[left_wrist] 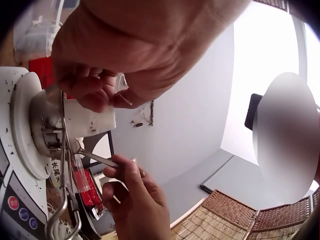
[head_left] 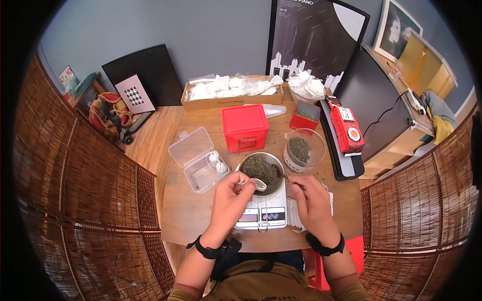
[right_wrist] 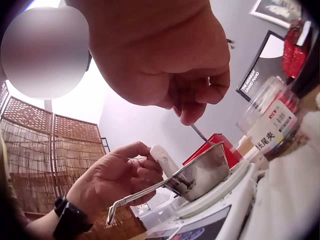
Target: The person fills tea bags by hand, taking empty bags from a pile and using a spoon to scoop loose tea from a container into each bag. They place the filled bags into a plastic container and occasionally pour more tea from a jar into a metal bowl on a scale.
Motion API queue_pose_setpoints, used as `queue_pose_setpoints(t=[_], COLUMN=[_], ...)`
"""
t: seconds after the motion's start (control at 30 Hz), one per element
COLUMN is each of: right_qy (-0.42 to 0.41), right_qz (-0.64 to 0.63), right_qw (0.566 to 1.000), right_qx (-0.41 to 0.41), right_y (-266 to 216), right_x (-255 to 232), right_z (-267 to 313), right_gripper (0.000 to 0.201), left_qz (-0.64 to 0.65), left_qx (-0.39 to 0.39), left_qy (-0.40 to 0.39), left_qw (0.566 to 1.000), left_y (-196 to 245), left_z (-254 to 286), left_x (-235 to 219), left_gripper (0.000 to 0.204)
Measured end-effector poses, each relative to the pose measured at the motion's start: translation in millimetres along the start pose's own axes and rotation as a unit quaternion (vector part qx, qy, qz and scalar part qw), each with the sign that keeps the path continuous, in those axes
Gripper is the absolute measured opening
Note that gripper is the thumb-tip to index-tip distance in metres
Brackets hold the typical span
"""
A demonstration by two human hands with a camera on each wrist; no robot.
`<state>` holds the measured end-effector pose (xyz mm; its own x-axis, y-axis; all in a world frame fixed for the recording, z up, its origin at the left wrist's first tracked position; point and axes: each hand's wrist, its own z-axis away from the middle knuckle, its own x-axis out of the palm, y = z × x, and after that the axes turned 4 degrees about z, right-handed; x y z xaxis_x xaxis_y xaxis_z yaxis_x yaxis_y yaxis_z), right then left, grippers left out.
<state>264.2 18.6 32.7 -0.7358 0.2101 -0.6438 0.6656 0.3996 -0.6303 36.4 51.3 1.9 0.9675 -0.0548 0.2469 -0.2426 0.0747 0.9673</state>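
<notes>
Currently pinching a white pouch (head_left: pixel 260 184) in the curled fingers of the left hand (head_left: pixel 232 199), just over the lower edge of a steel pot (right_wrist: pixel 205 172), a little below the middle of the head frame. Gripping a spoon (left_wrist: pixel 97 158) by its handle in the right hand (head_left: pixel 315 203), with fingertips just outside the pot's right rim. Pointing from lower right to upper left along the spoon's long axis, and reaching over that rim to the dried leaves (head_left: pixel 258 171). Judging by this layout, hinging on the short way between spoon and pouch: leftward and slightly down in the head frame from the spoon's far end, with the left hand nearer to the pouch. Impossible to make out the spoon's bowl or any load in it. Directly under the pot, a white scale (head_left: pixel 277 203).
</notes>
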Motion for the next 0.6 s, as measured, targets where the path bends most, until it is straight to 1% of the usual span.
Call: queue_pose_setpoints(t=[0.03, 0.1, 0.13, 0.17, 0.2, 0.23, 0.3, 0.33, 0.4, 0.43, 0.5, 0.53, 0.6], right_qy=[0.0, 0.03, 0.031, 0.046, 0.062, 0.062, 0.059, 0.059, 0.064, 0.064, 0.082, 0.081, 0.1], right_qz=[0.0, -0.11, -0.111, -0.2, -0.288, -0.288, -0.326, -0.326, -0.372, -0.373, -0.426, -0.426, -0.457], right_qw=[1.0, 0.988, 0.988, 0.967, 0.936, 0.935, 0.92, 0.92, 0.894, 0.893, 0.856, 0.856, 0.832], right_qx=[0.0, 0.103, 0.103, 0.15, 0.195, 0.195, 0.21, 0.21, 0.242, 0.242, 0.281, 0.281, 0.298], right_y=[1.0, 7.1, 12.2, 18.9, 24.2, 27.5, 33.2, 35.6, 39.3, 40.6, 42.2, 42.0, 41.8], right_x=[1.3, 7.3, 12.4, 19.0, 23.8, 26.1, 28.4, 29.6, 31.7, 32.7, 34.1, 34.0, 33.3], right_z=[1.9, 6.0, 9.1, 12.6, 14.9, 15.9, 17.6, 18.7, 20.7, 21.5, 22.7, 23.0, 23.6], right_gripper=[0.021, 0.022, 0.022, 0.024, 0.027, 0.027, 0.031, 0.031, 0.033, 0.033, 0.034, 0.034, 0.035], left_qz=[0.0, -0.079, -0.079, -0.085, -0.091, -0.091, -0.16, -0.16, -0.188, -0.188, -0.201, -0.202, -0.243], left_qx=[0.0, 0.006, 0.006, 0.009, 0.012, 0.012, 0.049, 0.049, 0.039, 0.039, 0.115, 0.115, 0.105], left_qy=[0.0, -0.025, -0.025, -0.014, -0.004, -0.004, -0.012, -0.012, -0.01, -0.009, -0.005, -0.004, -0.008], left_qw=[1.0, 0.997, 0.997, 0.996, 0.996, 0.996, 0.986, 0.986, 0.981, 0.981, 0.973, 0.973, 0.964], left_y=[-2.3, -4.8, -4.8, -4.6, -4.7, -5.6, -6.9, -4.7, 2.9, 0.7, -4.1, -2.7, 6.5], left_z=[-2.3, -6.1, -7.3, -8.7, -9.9, -11.2, -13.7, -13.3, -11.4, -12.1, -13.6, -12.5, -9.5], left_x=[-1.4, -3.8, -3.0, -1.5, -0.6, -1.8, -4.9, -4.2, -2.0, -2.2, -2.1, -2.2, -0.3], left_gripper=[0.016, 0.014, 0.014, 0.015, 0.017, 0.017, 0.017, 0.017, 0.016, 0.016, 0.015, 0.015, 0.014])
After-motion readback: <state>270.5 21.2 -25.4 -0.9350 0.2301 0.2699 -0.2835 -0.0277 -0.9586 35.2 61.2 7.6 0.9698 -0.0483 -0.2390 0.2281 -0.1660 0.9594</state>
